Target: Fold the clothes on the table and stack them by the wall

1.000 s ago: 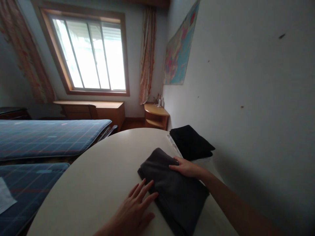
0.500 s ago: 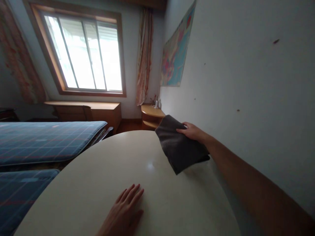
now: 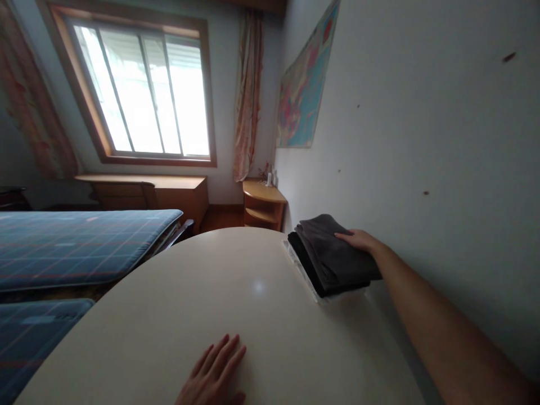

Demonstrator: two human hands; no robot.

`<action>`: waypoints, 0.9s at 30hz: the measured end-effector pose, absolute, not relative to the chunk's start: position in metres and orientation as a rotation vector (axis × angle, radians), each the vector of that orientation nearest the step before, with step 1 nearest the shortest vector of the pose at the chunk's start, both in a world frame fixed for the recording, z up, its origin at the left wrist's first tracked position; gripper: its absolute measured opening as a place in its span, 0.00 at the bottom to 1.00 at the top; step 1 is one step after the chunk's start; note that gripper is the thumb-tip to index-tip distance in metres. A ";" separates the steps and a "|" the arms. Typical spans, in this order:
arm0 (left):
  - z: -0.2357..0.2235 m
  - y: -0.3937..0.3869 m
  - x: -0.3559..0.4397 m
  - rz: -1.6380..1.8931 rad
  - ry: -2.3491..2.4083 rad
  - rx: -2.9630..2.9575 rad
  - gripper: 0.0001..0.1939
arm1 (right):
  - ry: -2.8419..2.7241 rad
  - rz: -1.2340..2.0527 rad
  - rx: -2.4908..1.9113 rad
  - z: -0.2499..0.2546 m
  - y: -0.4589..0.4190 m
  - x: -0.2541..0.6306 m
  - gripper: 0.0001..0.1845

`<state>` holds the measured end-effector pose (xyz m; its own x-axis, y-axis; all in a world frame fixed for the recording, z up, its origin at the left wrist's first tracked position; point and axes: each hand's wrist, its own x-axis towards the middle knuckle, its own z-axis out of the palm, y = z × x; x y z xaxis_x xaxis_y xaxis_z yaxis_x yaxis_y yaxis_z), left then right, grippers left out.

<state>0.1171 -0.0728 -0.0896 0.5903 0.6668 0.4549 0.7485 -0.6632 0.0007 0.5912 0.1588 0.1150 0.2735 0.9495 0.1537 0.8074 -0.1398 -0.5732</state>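
My right hand (image 3: 358, 239) reaches out along the wall and still grips the far edge of a folded grey cloth (image 3: 333, 257). The grey cloth lies on top of a folded black cloth (image 3: 304, 265), of which only the left edge shows. Both sit on a flat white tray (image 3: 302, 274) at the right side of the round white table (image 3: 236, 304). My left hand (image 3: 215, 376) lies flat on the table near its front edge, fingers stretched out, holding nothing.
The white wall (image 3: 422, 140) runs close along the table's right side, with a map (image 3: 301, 90) on it. Blue plaid mattresses (image 3: 80, 242) lie to the left. A wooden corner shelf (image 3: 264, 202) and a low desk (image 3: 169, 191) stand under the window.
My right hand lifted the grey cloth from the table's middle, carried it right and set it down on the black cloth. My left hand drew back a little toward the front edge.
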 end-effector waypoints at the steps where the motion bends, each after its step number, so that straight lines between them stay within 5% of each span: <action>1: -0.091 -0.072 0.117 -0.633 -1.179 -2.627 0.41 | -1.579 0.321 -2.036 0.114 0.161 0.590 0.27; 7: -0.092 -0.068 0.113 -0.666 -1.177 -2.618 0.40 | -1.801 -0.216 -2.193 0.124 0.173 0.549 0.43; 12: -0.085 -0.065 0.111 -0.689 -1.254 -2.650 0.33 | -1.865 -0.068 -2.286 0.087 0.167 0.519 0.46; 27: -0.042 -0.081 0.133 -0.465 -1.570 -2.689 0.29 | -2.051 -0.221 -1.871 0.061 0.077 0.443 0.30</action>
